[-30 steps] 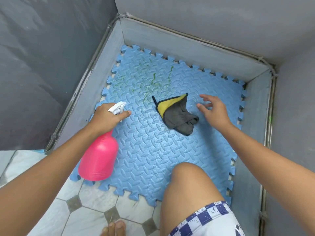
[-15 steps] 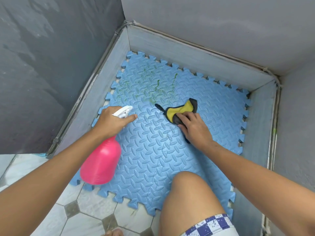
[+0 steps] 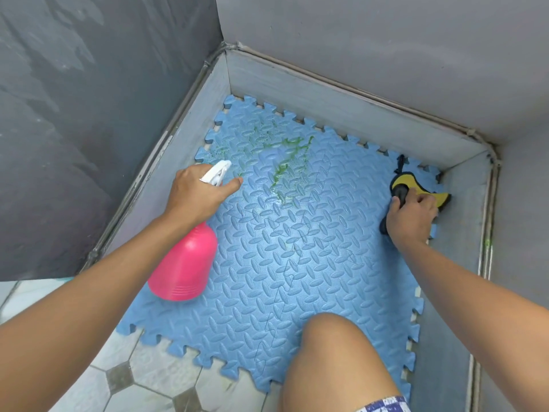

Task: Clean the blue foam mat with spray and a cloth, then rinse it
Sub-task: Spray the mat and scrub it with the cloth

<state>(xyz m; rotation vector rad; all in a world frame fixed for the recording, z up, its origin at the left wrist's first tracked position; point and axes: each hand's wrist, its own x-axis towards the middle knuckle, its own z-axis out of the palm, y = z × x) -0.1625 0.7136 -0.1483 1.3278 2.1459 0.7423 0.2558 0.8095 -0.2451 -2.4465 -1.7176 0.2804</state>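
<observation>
**Item 1: blue foam mat** (image 3: 297, 248). It lies flat in the grey-walled corner, with its near edge over the tiled floor (image 3: 142, 379). It is made of interlocking pieces with toothed borders. I judge it light, soft and bendy. The seams are likely to part if I lift it by one corner, and the ribbed face is probably slick where wet. For rinsing, it is best held along a toothed edge with both grips spread apart.

**Item 2: green streaks** (image 3: 285, 165). These sit on the mat's far left part, not yet wiped.

**Item 3: spray bottle** (image 3: 184, 263). Pink body, white trigger head. My left grip (image 3: 196, 194) is wrapped round the neck, with the forefinger out in front. The bottle hangs tilted over the mat. It is smooth plastic, and I cannot tell how full it is.

**Item 4: cloth** (image 3: 416, 182). Yellow and dark, at the mat's far right corner. My right grip (image 3: 413, 218) is curled onto it and presses it down. It is limp and bunches easily, so I hold it in a wad under the palm.
</observation>
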